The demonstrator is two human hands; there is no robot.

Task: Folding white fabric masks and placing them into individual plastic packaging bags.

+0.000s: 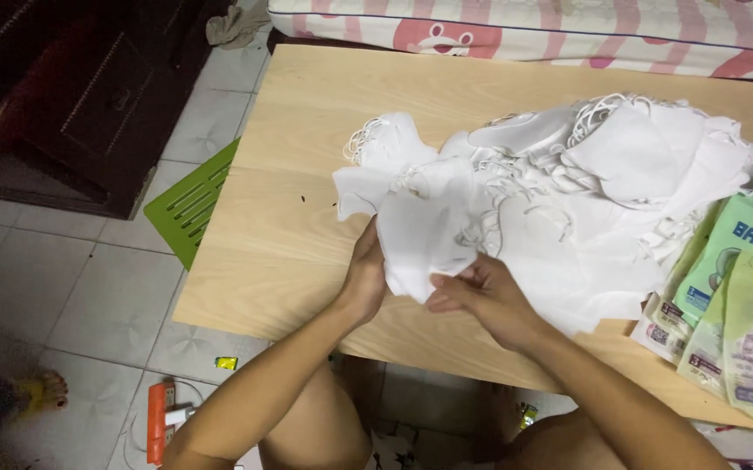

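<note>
A heap of white cloth face masks (pixel 585 165) with thin ear loops covers the middle and right of a low light-wood table (pixel 281 218). My left hand (pixel 364 278) grips a small bunch of white masks (pixel 416 231) from the left side, near the table's front edge. My right hand (pixel 481 300) pinches the lower edge of the same bunch from the right. Both hands rest just above the tabletop.
Green and white printed packets (pixel 738 296) lie stacked at the table's right front corner. A green slotted plastic panel (pixel 192 204) leans by the table's left side on the tiled floor. A pink-and-white mattress (pixel 568 26) runs along the far edge. A dark wooden cabinet (pixel 89 96) stands left.
</note>
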